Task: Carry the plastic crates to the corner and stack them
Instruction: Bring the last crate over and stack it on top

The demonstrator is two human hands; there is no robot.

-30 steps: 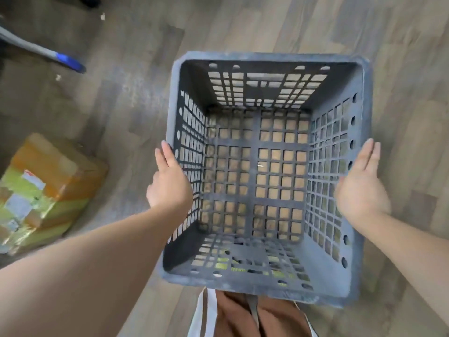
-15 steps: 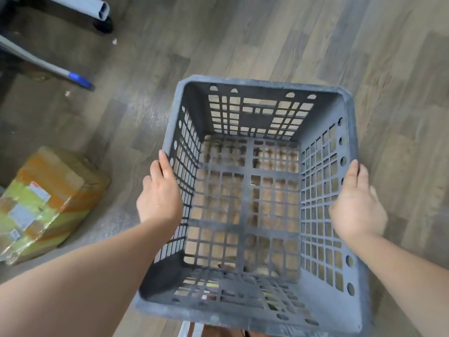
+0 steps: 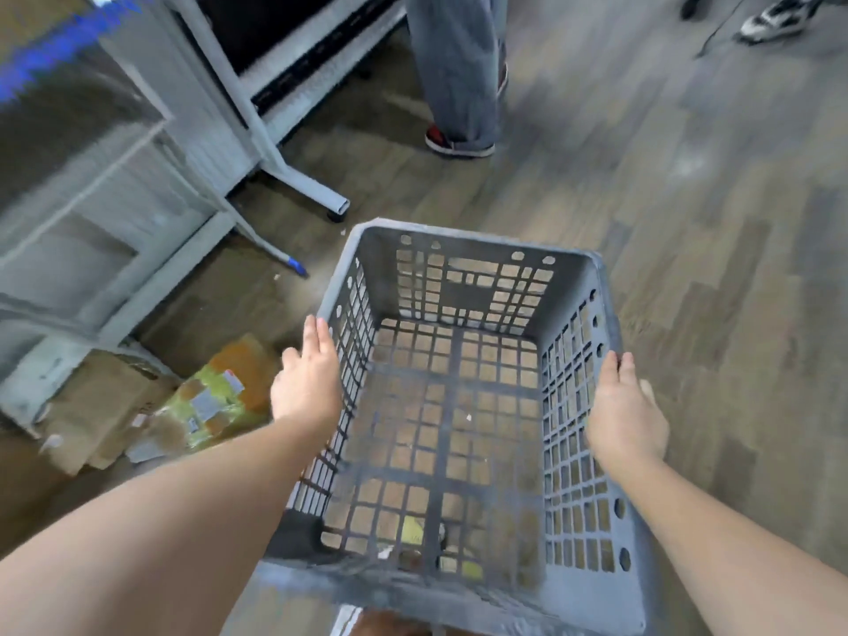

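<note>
- You carry the grey plastic crate point(image 3: 463, 406) in the lower middle of the frame, held clear of the floor point(image 3: 688, 222), with nothing inside it. The frame is smeared, so you are likely turning fast; a swing like that could tear the crate out from between your palms.
- The grey metal stand point(image 3: 275, 144) and its foot reach in from the upper left of the frame, near the crate's far left corner. Clip it and the crate twists in your hold.
- A person's trouser leg and shoe point(image 3: 459, 84) stand at the upper middle of the frame, on your likely path. Walk on blind and you bump them.
- The taped cardboard parcel point(image 3: 215, 397) lies on the floor at lower left, just beside your left forearm: a trip risk.
- Your left hand point(image 3: 307, 383) presses flat on the outside of the left wall, fingers point(image 3: 319, 337) straight and hooked on nothing.
- Your right hand point(image 3: 626, 415) does the same on the right wall, its fingers straight along the rim. Only squeeze holds the crate, so any slackening drops it.
</note>
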